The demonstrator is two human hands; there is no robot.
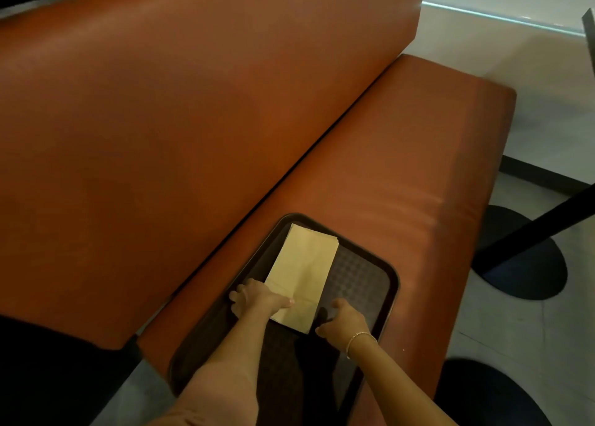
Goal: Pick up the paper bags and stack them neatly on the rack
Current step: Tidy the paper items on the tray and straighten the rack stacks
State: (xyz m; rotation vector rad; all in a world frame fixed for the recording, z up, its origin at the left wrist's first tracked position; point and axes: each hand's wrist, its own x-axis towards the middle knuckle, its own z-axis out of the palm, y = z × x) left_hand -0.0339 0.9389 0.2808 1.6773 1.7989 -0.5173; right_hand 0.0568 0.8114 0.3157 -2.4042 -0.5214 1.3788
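A flat stack of tan paper bags lies on a dark plastic tray that rests on an orange bench seat. My left hand lies at the stack's near left corner, thumb on top of the paper and fingers down along its left edge. Just right of the stack's near end is my right hand, a thin bracelet on its wrist. Its fingers are curled beside the paper's edge; whether they hold the paper is not clear. No rack is in view.
The orange bench seat runs away to the upper right, with its tall orange backrest on the left. Black round table bases and a dark pole stand on the pale floor at the right.
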